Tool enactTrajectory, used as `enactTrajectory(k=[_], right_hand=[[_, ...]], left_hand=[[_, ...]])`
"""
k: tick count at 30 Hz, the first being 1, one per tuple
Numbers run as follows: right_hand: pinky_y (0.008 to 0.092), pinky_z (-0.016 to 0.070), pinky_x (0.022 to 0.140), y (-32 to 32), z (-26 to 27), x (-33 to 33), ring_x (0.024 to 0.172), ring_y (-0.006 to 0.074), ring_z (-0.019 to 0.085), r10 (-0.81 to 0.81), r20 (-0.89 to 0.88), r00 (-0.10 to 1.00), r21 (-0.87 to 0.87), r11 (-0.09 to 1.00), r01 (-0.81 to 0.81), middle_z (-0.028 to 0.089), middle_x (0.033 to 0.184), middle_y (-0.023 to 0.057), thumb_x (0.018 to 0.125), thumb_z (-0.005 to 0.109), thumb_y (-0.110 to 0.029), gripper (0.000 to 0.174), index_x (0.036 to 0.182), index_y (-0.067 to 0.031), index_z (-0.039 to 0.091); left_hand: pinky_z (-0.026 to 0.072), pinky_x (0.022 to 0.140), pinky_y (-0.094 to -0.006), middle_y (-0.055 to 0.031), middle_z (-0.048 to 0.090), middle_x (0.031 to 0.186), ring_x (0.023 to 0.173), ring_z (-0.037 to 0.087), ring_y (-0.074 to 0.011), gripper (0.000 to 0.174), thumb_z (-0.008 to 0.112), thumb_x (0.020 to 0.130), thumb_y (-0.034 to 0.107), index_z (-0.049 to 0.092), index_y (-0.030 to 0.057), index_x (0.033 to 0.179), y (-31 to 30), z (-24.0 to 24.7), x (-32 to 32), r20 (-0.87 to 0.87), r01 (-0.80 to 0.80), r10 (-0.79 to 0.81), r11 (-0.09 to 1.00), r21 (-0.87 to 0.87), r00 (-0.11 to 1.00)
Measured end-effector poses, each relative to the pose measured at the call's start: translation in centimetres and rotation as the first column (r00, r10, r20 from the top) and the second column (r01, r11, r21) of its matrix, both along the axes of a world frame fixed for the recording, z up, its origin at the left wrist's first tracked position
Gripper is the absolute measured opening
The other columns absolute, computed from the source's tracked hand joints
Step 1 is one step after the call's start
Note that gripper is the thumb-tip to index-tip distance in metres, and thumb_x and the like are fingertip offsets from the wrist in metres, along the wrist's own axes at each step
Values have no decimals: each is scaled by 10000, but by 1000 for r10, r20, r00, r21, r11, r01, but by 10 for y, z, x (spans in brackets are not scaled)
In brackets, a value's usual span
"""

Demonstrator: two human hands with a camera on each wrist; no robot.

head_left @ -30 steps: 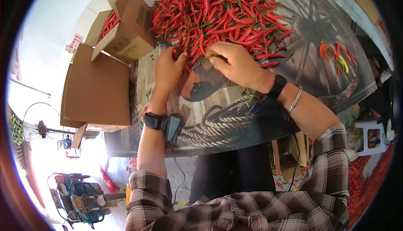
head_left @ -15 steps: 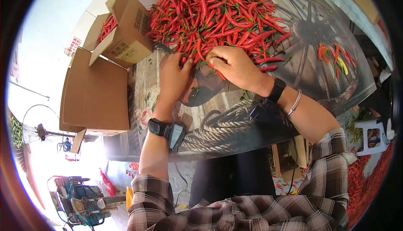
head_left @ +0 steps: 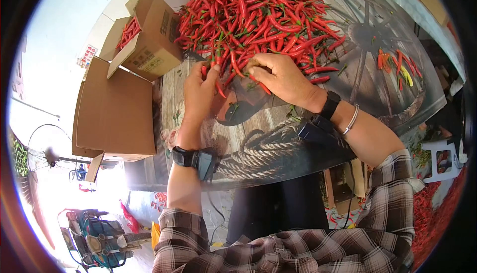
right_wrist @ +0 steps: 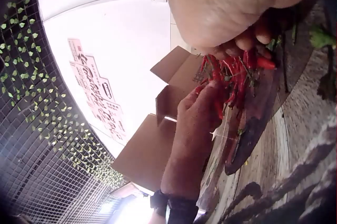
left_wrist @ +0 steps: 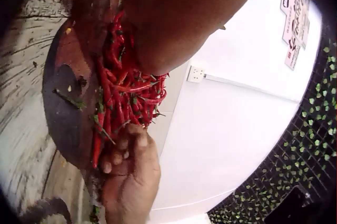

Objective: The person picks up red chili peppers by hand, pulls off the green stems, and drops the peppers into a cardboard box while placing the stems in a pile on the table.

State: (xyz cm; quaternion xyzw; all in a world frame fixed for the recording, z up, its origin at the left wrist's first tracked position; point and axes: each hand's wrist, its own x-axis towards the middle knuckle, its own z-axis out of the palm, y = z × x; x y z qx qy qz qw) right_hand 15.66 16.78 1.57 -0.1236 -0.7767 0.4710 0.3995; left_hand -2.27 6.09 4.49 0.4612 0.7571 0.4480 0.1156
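A large pile of red chilies (head_left: pixel 263 20) with green stems covers the far part of the table. At its near edge my left hand (head_left: pixel 198 94) pinches a red chili (head_left: pixel 204 71) between thumb and fingers. To the right, my right hand (head_left: pixel 288 80) has its fingers curled in, and a red chili (head_left: pixel 265 88) sticks out below them. The right wrist view shows a chili (right_wrist: pixel 265 63) under the curled fingers of my right hand (right_wrist: pixel 237 11). In the left wrist view, my right hand (left_wrist: pixel 131 174) is beside the chilies (left_wrist: pixel 124 95); my left fingertips are hidden.
An open cardboard box (head_left: pixel 117 109) stands at the left, with another box (head_left: pixel 154 49) holding chilies behind it. A few red chilies and a yellow one (head_left: pixel 406 76) lie at the table's right. A white stool (head_left: pixel 439 161) is below, right.
My left hand has drawn slightly left, away from my right hand, with a chili between its fingers. My right hand stays near the pile's edge; a chili now shows below its fingers.
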Motion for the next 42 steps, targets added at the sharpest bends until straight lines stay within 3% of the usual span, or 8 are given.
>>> enactTrajectory(k=[2, 7, 14, 22, 28, 30, 37, 42], right_hand=[[324, 449, 600, -1, 1, -1, 632, 190, 595, 9, -15, 1000, -41, 999, -10, 601, 697, 144, 863, 570, -137, 174, 882, 32, 605], [276, 429, 584, -1, 4, 1, 641, 73, 516, 35, -23, 999, -200, 979, -38, 590, 676, 52, 891, 590, -178, 218, 866, 38, 605], [288, 440, 597, -7, 11, 3, 643, 95, 536, 55, -40, 998, -290, 955, -64, 595, 687, 73, 889, 586, -154, 204, 851, 43, 620], [282, 437, 596, -5, 6, 0, 635, 109, 536, 85, -102, 991, -128, 987, -98, 574, 665, 74, 884, 590, -145, 196, 815, 35, 627], [253, 384, 489, -7, 7, 2, 557, 68, 495, 92, -60, 994, -286, 953, -105, 542, 640, 13, 889, 601, -169, 215, 759, 1, 614], [244, 365, 462, -8, 8, 2, 534, 53, 476, 106, -63, 992, -390, 913, -123, 535, 632, 2, 896, 597, -176, 210, 767, -11, 618], [227, 324, 416, -5, 0, -3, 500, 23, 438, 182, -155, 971, -634, 736, -239, 519, 602, -28, 906, 589, -193, 208, 781, -30, 620], [236, 329, 434, -4, -1, -3, 512, 25, 438, 97, -37, 995, -286, 953, -104, 526, 612, -18, 901, 587, -184, 214, 774, -15, 612]], left_hand=[[416, 614, -270, -65, 561, 726, 653, 499, -125, 192, 616, 878, 177, 600, -2, 946, 1, -1, 15, 119, 135, -152, 982, 135, 981], [405, 622, -245, -9, 539, 728, 675, 466, -74, 184, 628, 872, 162, 602, -4, 946, -3, -5, 35, 42, 306, -307, 952, 17, 951], [376, 595, -206, 42, 524, 705, 655, 442, -28, 191, 645, 870, 161, 623, -23, 920, -4, -4, 42, 251, 342, -336, 939, 22, 908], [329, 542, -212, 76, 472, 649, 621, 394, -24, 179, 645, 878, 170, 646, -8, 882, -5, -3, 42, 389, 352, -333, 936, 22, 859], [365, 563, -260, -2, 474, 628, 598, 415, -82, 179, 653, 855, 165, 619, -10, 835, -7, -2, 43, 73, 431, -427, 901, -44, 901], [402, 615, -315, -87, 531, 675, 629, 501, -180, 151, 648, 836, 139, 614, -8, 834, -7, -2, 47, -185, 437, -427, 900, 13, 885], [428, 655, -356, -143, 600, 768, 732, 591, -273, 128, 640, 819, 113, 631, 2, 883, -8, 2, 48, -253, 467, -450, 884, 11, 856], [442, 673, -347, -130, 609, 781, 731, 590, -266, 153, 648, 816, 119, 638, 1, 913, -8, -1, 43, -129, 433, -441, 897, -83, 888]])
